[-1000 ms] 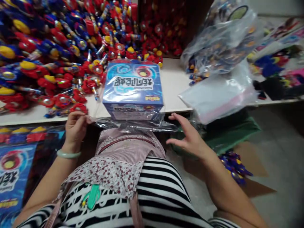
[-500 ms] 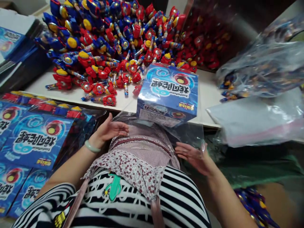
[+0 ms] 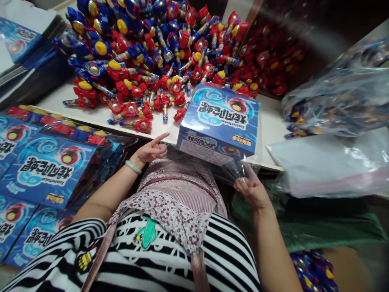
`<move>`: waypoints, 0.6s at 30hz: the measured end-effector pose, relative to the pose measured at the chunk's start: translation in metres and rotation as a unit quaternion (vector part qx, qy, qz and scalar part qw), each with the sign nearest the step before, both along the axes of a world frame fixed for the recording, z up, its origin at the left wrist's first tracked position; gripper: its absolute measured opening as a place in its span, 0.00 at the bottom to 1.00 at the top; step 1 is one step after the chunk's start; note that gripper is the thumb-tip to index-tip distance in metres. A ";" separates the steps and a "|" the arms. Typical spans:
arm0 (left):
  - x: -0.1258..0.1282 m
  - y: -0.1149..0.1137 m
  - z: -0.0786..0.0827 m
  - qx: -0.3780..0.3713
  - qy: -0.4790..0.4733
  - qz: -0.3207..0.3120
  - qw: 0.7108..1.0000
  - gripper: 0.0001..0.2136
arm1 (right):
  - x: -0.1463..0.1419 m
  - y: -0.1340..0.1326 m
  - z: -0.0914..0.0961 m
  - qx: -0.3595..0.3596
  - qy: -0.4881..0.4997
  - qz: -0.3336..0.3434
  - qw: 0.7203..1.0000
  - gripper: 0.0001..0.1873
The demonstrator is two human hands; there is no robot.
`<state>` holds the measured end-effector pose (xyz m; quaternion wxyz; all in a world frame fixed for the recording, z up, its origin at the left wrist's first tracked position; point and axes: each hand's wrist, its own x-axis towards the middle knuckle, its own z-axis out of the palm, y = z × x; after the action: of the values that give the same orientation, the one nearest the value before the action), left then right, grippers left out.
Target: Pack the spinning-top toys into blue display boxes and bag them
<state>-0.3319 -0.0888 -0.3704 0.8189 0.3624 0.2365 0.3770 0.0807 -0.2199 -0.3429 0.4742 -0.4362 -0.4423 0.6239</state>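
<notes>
One blue printed box [image 3: 220, 121], lettering upside down to the wearer, at the front edge of the white tabletop [image 3: 270, 111], inside a clear plastic bag [image 3: 223, 172] whose loose film hangs toward the apron [image 3: 179, 184]. Left hand [image 3: 152, 152], pale green bracelet [image 3: 133, 166] at the wrist: index finger extended toward the tabletop edge, remaining fingers curled; beside the film, pinch on it cannot be told. Right hand [image 3: 253, 192]: at the film below the box's right corner, one digit raised, others folded in; whether they grip the film cannot be told. Behind the box, one heap of red, blue and yellow toys [image 3: 146, 61]. At left, several matching blue boxes [image 3: 54, 172] under clear film. At right, one clear bag of small toys [image 3: 337, 99], and in front of it a stack of white plastic bags [image 3: 328, 162].
</notes>
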 end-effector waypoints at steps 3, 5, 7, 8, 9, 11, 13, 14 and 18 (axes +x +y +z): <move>-0.008 0.016 -0.002 0.054 0.046 0.044 0.997 0.31 | 0.014 0.009 -0.006 -0.004 -0.085 -0.039 0.996 0.39; -0.012 0.024 0.000 0.107 0.108 0.071 0.986 0.27 | 0.022 0.014 -0.006 -0.008 -0.173 -0.075 0.982 0.30; -0.015 0.031 0.003 0.153 0.172 0.079 0.970 0.26 | 0.026 0.020 -0.004 -0.008 -0.256 -0.080 0.963 0.22; -0.015 0.033 0.005 0.172 0.199 0.084 0.961 0.26 | 0.027 0.023 -0.004 -0.006 -0.289 -0.073 0.955 0.21; -0.015 0.036 0.007 0.188 0.226 0.091 0.951 0.25 | 0.028 0.026 -0.003 -0.003 -0.313 -0.065 0.948 0.21; -0.013 0.042 0.013 0.214 0.284 0.107 0.929 0.20 | 0.029 0.033 -0.002 0.002 -0.345 -0.063 0.936 0.21; -0.009 0.051 0.018 0.235 0.338 0.096 0.906 0.14 | 0.029 0.040 -0.002 0.011 -0.376 -0.083 0.923 0.20; -0.007 0.057 0.021 0.248 0.356 0.083 0.897 0.13 | 0.030 0.045 -0.002 0.020 -0.396 -0.095 0.913 0.19; 0.011 0.081 0.024 0.315 0.365 0.061 0.874 0.14 | 0.029 0.074 -0.003 0.090 -0.469 -0.119 0.871 0.15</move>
<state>-0.3206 -0.0080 -0.3463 0.4925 0.6977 0.4090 0.3215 0.1094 -0.1464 -0.3458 0.3189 -0.6821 -0.6116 0.2427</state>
